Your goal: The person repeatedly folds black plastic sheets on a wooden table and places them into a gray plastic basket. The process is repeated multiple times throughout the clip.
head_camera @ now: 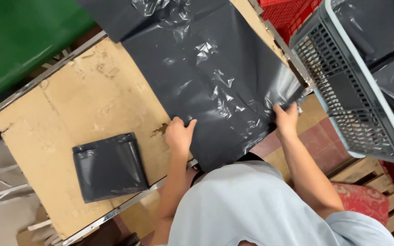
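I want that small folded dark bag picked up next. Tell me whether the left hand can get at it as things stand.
Probably yes. The folded bag lies alone on the cardboard-topped table, beside the left hand, with nothing between them. That hand, though, is gripping the edge of the large dark plastic bag and would need to let go.

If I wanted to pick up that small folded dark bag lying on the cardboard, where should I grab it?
Probably by its near right corner, coming from the person's side. The folded grey bag lies flat and apart from the big grey sheet, with bare cardboard table top around it. Flat as it lies, a pinch at an edge or corner suits it better than a grab from above.
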